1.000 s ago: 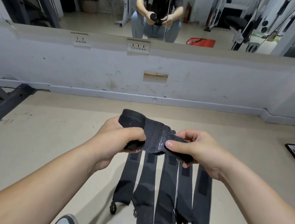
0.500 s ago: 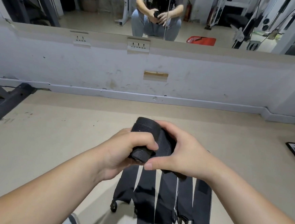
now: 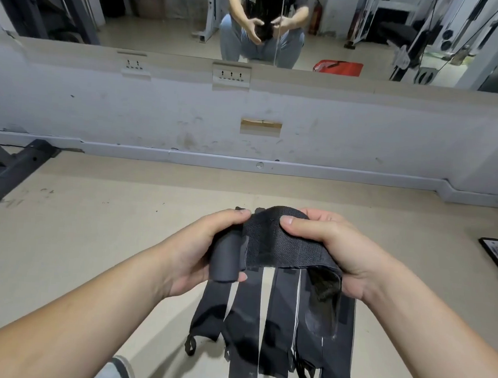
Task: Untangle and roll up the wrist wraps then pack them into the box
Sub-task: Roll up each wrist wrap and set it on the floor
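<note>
**Mid-roll: one wrap half wound, the rest waiting on the floor**

The step in hand was the rolling. Both hands were closed on a single black wrist wrap (image 3: 282,248), held up in front of the person above the floor (image 3: 90,221). The left hand (image 3: 195,244) gripped the rolled end (image 3: 225,261) – a short, tight cylinder standing roughly upright in the curl of its fingers. The right hand (image 3: 335,249) pinched the free length, thumb on top and fingers underneath, so the band arched flat between the two hands. Its far end drooped out below the right palm, the rough fastening patch facing up.

Directly beneath lay the loose wraps (image 3: 249,317), several black strips set side by side on the floor, straight and apart enough to count as untangled, their thumb loops toward the person's shoe (image 3: 114,372). None of those looked rolled. The box was not in view, so nothing could be judged packed.

By my reading the task was early: one wrap partly wound, the others untouched. The next move likely called for the left hand to turn the roll toward the right while the right fed the band under light tension – slack there would give a loose, lopsided coil. The fastening patch would then need pressing down onto the roll to hold it shut.
</note>
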Tool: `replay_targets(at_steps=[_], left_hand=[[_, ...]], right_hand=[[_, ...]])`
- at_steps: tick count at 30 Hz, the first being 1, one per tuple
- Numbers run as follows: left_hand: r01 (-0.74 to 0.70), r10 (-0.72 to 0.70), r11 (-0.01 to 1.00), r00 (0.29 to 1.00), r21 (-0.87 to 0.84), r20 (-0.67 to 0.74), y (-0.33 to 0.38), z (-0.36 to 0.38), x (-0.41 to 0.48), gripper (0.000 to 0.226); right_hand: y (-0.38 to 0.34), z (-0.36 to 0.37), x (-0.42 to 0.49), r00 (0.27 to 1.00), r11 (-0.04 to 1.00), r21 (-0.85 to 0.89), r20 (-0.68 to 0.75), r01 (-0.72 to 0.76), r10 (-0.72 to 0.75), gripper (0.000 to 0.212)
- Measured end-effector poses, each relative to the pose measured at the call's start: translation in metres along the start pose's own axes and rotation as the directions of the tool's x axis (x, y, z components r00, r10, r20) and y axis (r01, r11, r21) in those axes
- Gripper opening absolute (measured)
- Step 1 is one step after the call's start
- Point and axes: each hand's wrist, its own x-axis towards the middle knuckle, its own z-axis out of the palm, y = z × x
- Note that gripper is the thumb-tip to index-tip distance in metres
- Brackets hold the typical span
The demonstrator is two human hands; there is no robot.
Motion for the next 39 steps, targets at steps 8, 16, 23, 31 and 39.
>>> replay_targets(at_steps=[8, 16, 23, 31, 39], left_hand=[[0.080, -0.059, 0.954, 0.995, 0.290, -0.081, 0.002, -0.022, 0.003, 0.059], [0.170, -0.232, 0.751, 0.973, 0.638, 0.013, 0.008, -0.046, -0.003, 0.028], [0.022, -0.094, 0.886, 0.987, 0.463, 0.133, 0.017, -0.054, -0.009, 0.021], [0.028, -0.206, 0.853, 0.935, 0.521, 0.288, -0.001, -0.040, -0.008, 0.036], [-0.058, -0.041, 0.933, 0.963, 0.355, 0.266, -0.007, -0.016, -0.001, 0.019]], right_hand=[[-0.005, -0.010, -0.005, 0.997, 0.973, 0.226, 0.047, 0.048, -0.060, 0.028], [-0.008, -0.025, 0.002, 0.992, 0.942, 0.321, -0.107, 0.099, -0.068, 0.021], [0.006, -0.037, 0.019, 0.976, 0.968, 0.249, -0.218, 0.042, 0.014, 0.031], [-0.015, -0.019, 0.014, 0.971, 0.875, 0.453, -0.231, 0.170, -0.069, 0.057], [-0.007, -0.018, 0.024, 0.966, 0.873, 0.449, -0.246, 0.190, -0.083, 0.062]])
